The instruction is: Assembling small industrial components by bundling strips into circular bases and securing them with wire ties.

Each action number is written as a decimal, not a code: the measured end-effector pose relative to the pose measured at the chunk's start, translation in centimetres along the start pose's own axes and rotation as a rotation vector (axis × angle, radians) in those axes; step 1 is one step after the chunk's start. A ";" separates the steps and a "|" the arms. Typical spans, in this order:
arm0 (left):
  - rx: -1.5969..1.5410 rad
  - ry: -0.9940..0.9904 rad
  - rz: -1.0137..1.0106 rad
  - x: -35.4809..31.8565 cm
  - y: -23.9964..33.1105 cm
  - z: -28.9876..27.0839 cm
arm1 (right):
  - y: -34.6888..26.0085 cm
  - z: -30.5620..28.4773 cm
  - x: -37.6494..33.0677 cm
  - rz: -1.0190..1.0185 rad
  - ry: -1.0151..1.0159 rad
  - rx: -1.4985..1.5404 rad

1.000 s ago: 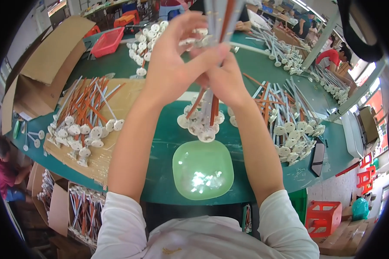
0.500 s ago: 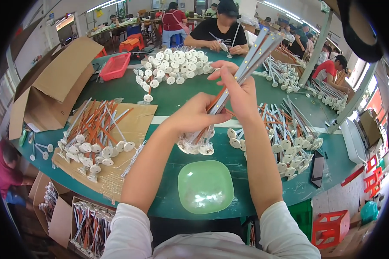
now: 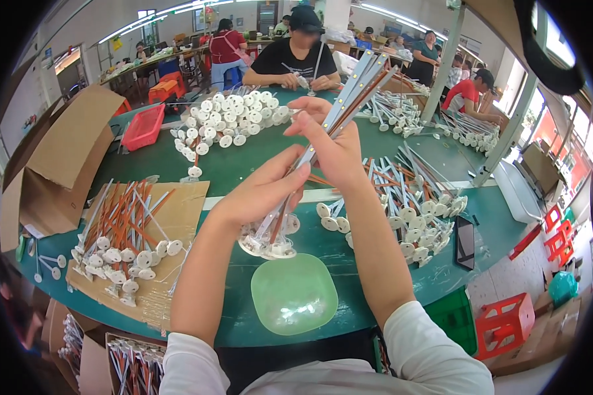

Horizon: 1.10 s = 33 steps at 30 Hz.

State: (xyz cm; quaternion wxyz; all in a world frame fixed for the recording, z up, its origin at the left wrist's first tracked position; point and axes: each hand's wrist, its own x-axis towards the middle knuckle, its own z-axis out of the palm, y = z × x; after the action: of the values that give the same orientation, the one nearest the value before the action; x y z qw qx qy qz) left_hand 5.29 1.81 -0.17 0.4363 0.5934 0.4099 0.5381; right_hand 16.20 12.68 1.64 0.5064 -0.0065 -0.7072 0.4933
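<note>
Both my hands hold one bundle of thin light strips (image 3: 323,135) with round white bases at the low end (image 3: 269,242). My left hand (image 3: 260,191) grips the bundle near the bases. My right hand (image 3: 329,141) grips it higher up, and the strip tips point up and away to the right. The bases hang just above a pale green bowl (image 3: 294,293) on the green table (image 3: 244,168).
A flat cardboard sheet (image 3: 188,197) at left carries a pile of orange and white strips (image 3: 122,230). More strips lie in a heap at right (image 3: 412,204), loose white bases at the back (image 3: 234,118). An open cardboard box (image 3: 66,158), a red tray (image 3: 143,126) and a person opposite (image 3: 300,56).
The bundle came down from high in front of the camera and tilted to the right. My left hand slid down toward the bases.
</note>
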 end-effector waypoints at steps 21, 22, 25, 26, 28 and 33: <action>0.692 0.298 0.481 -0.5 0.5 0.3 | -1.1 2.6 -0.4 -0.120 0.141 -0.179; 0.716 0.316 0.498 -0.2 0.1 0.2 | -2.5 3.4 -0.9 0.023 0.212 -0.230; 0.772 0.397 0.462 -0.6 0.3 -0.4 | -2.3 -1.2 -1.1 -0.661 0.466 -1.297; 0.782 0.420 0.417 -0.8 0.1 -0.5 | -3.3 -0.4 -1.3 -0.561 0.587 -0.505; 0.753 0.472 0.393 -0.4 -0.9 -0.2 | -7.4 0.0 -2.8 -0.749 0.768 -0.750; 0.690 0.575 0.320 -0.2 -0.6 -1.8 | -11.4 2.3 -4.0 -1.045 0.600 -0.583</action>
State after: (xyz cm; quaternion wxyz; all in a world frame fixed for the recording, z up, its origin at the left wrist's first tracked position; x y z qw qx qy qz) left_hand 3.45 1.93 -0.78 -0.0054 0.5864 0.5722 0.5733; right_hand 22.04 3.19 6.80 0.8310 0.0635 -0.5503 -0.0511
